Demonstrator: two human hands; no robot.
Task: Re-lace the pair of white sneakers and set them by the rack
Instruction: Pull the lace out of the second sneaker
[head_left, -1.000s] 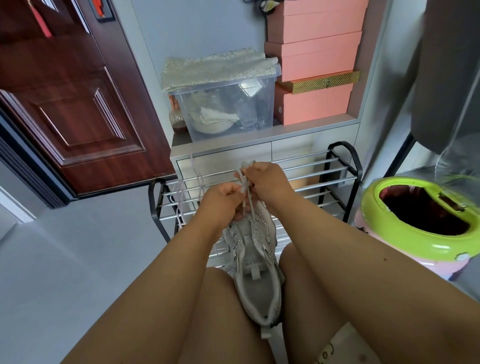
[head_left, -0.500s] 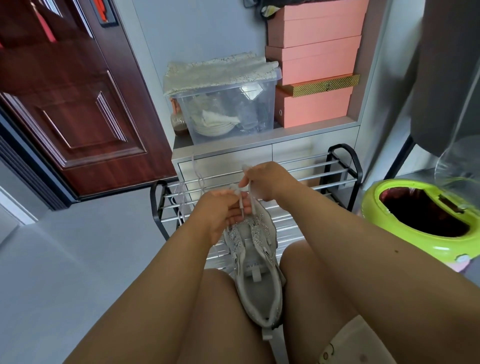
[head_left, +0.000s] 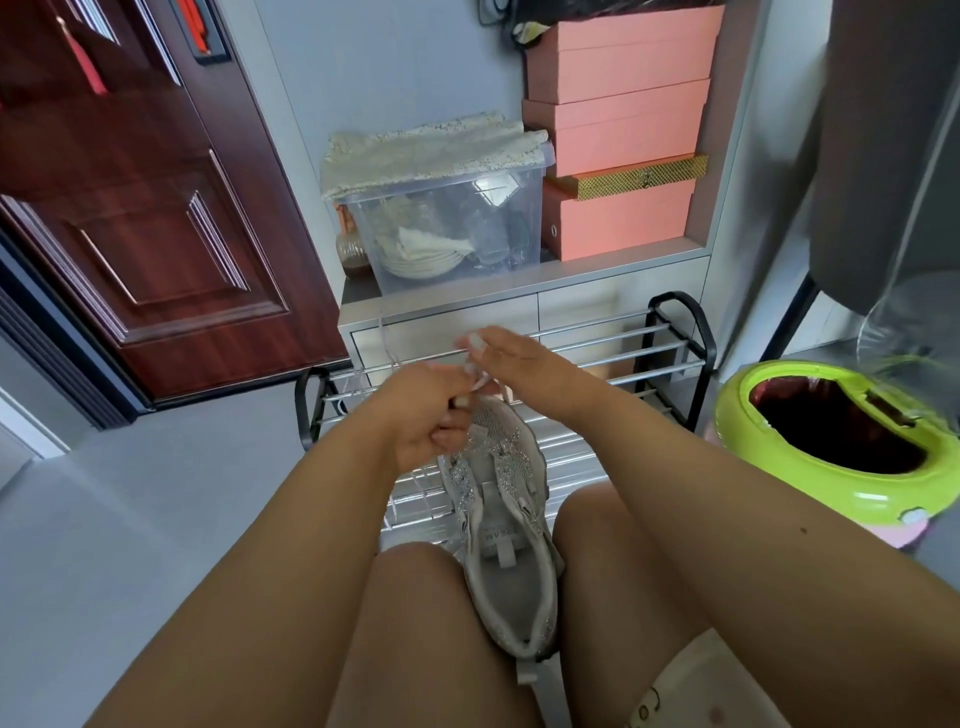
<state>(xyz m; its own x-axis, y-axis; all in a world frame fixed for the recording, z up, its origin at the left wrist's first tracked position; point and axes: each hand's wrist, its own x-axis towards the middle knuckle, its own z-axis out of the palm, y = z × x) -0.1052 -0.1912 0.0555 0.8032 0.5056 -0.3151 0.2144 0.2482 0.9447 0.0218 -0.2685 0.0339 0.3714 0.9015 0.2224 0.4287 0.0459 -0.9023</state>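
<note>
One white sneaker (head_left: 511, 561) with sparkly eyelet strips lies between my knees, its toe pointing away toward the rack. My left hand (head_left: 423, 421) is closed over the toe end, pinching the white lace (head_left: 480, 383). Just behind it, my right hand (head_left: 511, 361) holds the same lace with its fingertips, above the shoe's front eyelets. A loose loop of lace (head_left: 387, 345) trails up to the left over the rack's rails. The second sneaker is not in sight.
A low black-and-chrome shoe rack (head_left: 665, 348) stands right in front of my knees. Behind it is a grey cabinet (head_left: 571, 306) with a clear storage bin (head_left: 447, 228) and pink boxes (head_left: 618, 130). A green-rimmed bin (head_left: 831, 467) sits at right, a dark red door (head_left: 140, 208) at left.
My left hand has come down and closer onto the shoe's toe, while my right hand has stayed up by the rack rail, drawing the lace out between them.
</note>
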